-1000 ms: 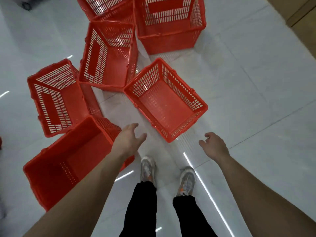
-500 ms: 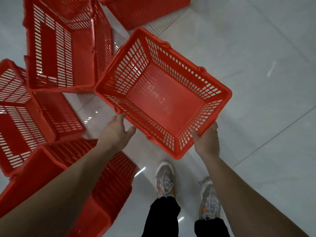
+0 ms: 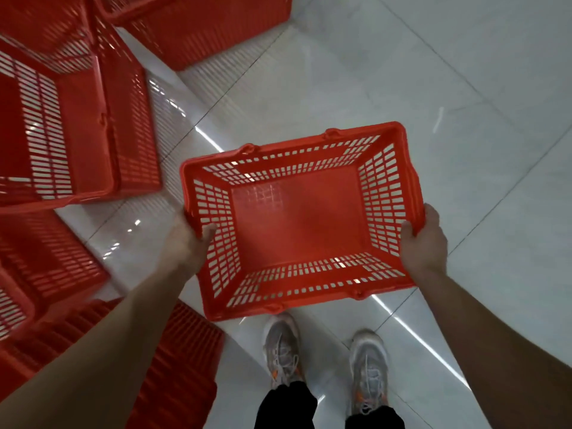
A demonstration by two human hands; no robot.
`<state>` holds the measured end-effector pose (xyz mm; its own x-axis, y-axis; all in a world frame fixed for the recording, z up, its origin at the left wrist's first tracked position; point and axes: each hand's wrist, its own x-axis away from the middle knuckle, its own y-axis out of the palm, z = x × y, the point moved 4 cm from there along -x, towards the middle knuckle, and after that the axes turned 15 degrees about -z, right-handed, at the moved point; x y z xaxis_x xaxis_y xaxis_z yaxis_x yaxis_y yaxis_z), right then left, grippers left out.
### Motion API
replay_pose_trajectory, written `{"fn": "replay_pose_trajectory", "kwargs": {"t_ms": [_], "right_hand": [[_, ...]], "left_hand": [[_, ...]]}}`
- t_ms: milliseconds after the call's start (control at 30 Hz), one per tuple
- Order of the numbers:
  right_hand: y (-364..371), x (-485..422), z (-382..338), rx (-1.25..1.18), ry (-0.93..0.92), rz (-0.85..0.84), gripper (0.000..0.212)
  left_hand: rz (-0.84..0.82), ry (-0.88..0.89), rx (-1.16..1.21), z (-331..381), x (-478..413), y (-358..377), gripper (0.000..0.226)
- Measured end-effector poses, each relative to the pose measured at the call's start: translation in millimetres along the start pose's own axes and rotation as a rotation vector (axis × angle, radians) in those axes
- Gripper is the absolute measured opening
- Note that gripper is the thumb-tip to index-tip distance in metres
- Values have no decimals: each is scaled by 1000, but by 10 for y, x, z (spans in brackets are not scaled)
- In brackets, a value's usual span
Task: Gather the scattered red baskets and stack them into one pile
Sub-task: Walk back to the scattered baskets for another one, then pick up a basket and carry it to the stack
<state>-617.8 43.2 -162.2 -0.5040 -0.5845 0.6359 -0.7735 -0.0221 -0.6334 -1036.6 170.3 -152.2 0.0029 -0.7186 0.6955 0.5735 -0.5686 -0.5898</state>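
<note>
Glossy pale floor tiles [image 3: 340,88] fill the right and centre of the frame, crossed by thin grout lines and bright streaks of reflected light. At centre frame a red basket [image 3: 300,221] is held off the floor, opening upward, its solid bottom and slotted walls in plain sight and its long sides running roughly left to right. The left hand [image 3: 188,243] grips the basket's left short end, thumb hooked over the rim onto the inside wall, the other fingers hidden beneath. The right hand [image 3: 424,239] grasps the right short end near the lower right corner, thumb pressed on the rim and fingers wrapped around the outside. Directly below the basket, at lower centre, two grey sneakers [image 3: 281,351] stand on the tiles under dark trouser cuffs [image 3: 284,407]. Other red baskets crowd the left side: one tilted basket [image 3: 77,125] at upper left showing its slotted walls, another [image 3: 201,29] at the top edge, a blurred one [image 3: 46,267] at mid left, and one more [image 3: 179,366] at lower left, partly covered by the left forearm. All of these sit well apart from the held basket.
</note>
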Motion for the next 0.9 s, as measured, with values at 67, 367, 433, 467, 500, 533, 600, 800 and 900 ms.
{"fn": "replay_pose_trajectory", "kwargs": {"t_ms": [67,367,433,467,500,533,600,800,900], "right_hand": [[-41,2,25,14,-18,0,42],[-592,616,-311,57,-123,-34,34],[-820,854,-518,50,-135,-32,33],[-944,982,-651,50,-152,-20,32],[-1072,1111,-804,50,-174,-4,30],[-1198,1242,-966,49,-199,11,28],[-1434,1497,-1331,45,-261,22,26],[-1911,2330,-2408,71,-505,-70,31],[-1887,2876,-2846,88,-610,-138,32]], "left_hand": [[30,-23,40,-64,18,95,53],[162,14,67,-125,857,-474,37],[173,52,74,-2,1205,-701,37],[193,71,65,67,1388,-824,39],[221,85,59,133,1574,-953,41],[251,87,59,191,1760,-1090,43],[319,68,95,273,2132,-1396,45],[515,46,208,169,3375,-2245,46],[618,-20,246,-88,4066,-2618,47]]}}
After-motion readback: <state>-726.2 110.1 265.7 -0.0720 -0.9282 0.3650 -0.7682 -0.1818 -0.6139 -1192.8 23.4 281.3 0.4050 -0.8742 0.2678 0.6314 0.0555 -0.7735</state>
